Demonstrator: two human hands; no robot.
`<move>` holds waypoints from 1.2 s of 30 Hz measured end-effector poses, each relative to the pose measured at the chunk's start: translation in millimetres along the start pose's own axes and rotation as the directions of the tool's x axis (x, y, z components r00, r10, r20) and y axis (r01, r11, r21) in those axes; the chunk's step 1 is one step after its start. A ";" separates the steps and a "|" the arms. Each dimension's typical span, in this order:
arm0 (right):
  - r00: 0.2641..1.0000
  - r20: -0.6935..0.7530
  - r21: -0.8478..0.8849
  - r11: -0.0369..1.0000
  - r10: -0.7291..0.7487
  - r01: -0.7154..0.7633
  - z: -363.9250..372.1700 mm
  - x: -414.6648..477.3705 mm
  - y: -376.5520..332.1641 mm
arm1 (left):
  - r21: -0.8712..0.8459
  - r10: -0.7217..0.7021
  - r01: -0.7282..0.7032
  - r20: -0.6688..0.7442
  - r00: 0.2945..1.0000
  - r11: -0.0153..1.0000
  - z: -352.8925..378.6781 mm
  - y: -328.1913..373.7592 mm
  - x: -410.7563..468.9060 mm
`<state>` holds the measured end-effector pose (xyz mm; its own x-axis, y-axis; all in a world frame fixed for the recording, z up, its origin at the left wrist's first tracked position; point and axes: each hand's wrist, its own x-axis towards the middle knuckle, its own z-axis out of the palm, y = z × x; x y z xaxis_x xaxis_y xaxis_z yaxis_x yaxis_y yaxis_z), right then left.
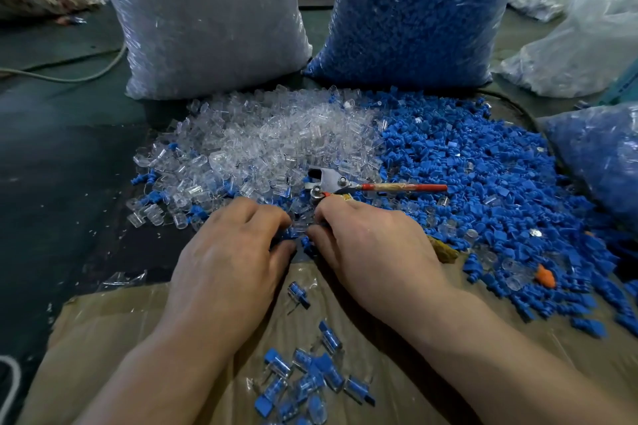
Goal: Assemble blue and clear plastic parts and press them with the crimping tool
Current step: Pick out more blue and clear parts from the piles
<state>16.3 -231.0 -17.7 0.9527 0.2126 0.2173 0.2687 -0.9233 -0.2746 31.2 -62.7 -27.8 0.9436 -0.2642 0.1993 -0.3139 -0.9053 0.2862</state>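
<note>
A heap of clear plastic parts [262, 138] lies beside a heap of blue plastic parts [483, 166]. My left hand [228, 248] and my right hand [373, 238] meet at the near edge of the heaps, fingers curled together around small blue and clear pieces [298, 231]; what each hand holds is hidden by the fingers. The crimping tool [345, 185], with metal jaws and red-and-wood handles, lies just beyond my right hand, its lower handle running under that hand. Several joined blue-and-clear pieces [310, 376] lie on the cardboard [121, 328] between my forearms.
A big bag of clear parts [207, 17] and a big bag of blue parts [414, 10] stand behind the heaps. Another blue-filled bag [600, 155] is at the right. A cable [69, 76] crosses the dark table at the left.
</note>
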 end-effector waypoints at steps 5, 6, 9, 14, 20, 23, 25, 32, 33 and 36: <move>0.993 -0.098 0.240 0.970 0.065 -0.040 -5.9 -2.0 -0.8 | -0.129 -0.024 0.012 -0.095 0.995 0.992 1.3 -3.6 0.2; 0.989 -0.112 0.300 0.952 0.097 -0.060 -7.4 -2.9 -0.3 | -0.164 -0.035 0.015 -0.117 0.993 0.986 1.4 -4.8 0.2; 0.980 -0.099 0.474 0.874 0.173 -0.106 -11.4 -5.8 1.9 | -0.377 -0.146 0.075 -0.164 0.976 0.923 0.8 -7.3 -1.8; 0.968 0.006 0.710 0.680 0.251 -0.181 -15.3 -8.2 3.5 | -0.865 -0.355 0.188 0.013 0.935 0.466 -4.2 -1.8 -8.1; 0.980 0.090 0.777 0.603 0.179 -0.181 -19.1 -14.8 4.9 | -0.953 -0.227 0.218 0.169 0.959 0.212 -4.5 9.3 -13.5; 0.988 0.098 0.750 0.644 0.122 -0.154 -22.9 -18.8 1.2 | -0.958 -0.221 0.224 0.183 0.958 0.178 -6.3 8.7 -12.7; 0.987 0.129 0.793 0.587 0.098 -0.162 -24.6 -19.2 -2.5 | -0.953 -0.191 0.231 0.194 0.962 0.194 -9.9 8.7 -13.0; 0.972 0.217 0.855 0.465 0.086 -0.232 -27.0 -20.3 -1.2 | -0.940 -0.155 0.196 0.158 0.975 0.278 -10.7 9.8 -14.4; 0.979 0.194 0.826 0.527 0.067 -0.200 -27.9 -20.8 -0.5 | -0.940 -0.161 0.193 0.153 0.975 0.280 -11.7 10.1 -14.7; 0.995 0.103 0.704 0.706 0.000 -0.073 -30.3 -21.2 1.0 | -0.944 -0.149 0.171 0.133 0.980 0.283 -13.7 11.6 -14.0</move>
<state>-7.9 -246.1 5.8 0.9623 0.2440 0.1198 0.2204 -0.4424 -0.8693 12.9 -65.0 -14.4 0.9854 -0.1683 0.0277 -0.0261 0.0119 0.9996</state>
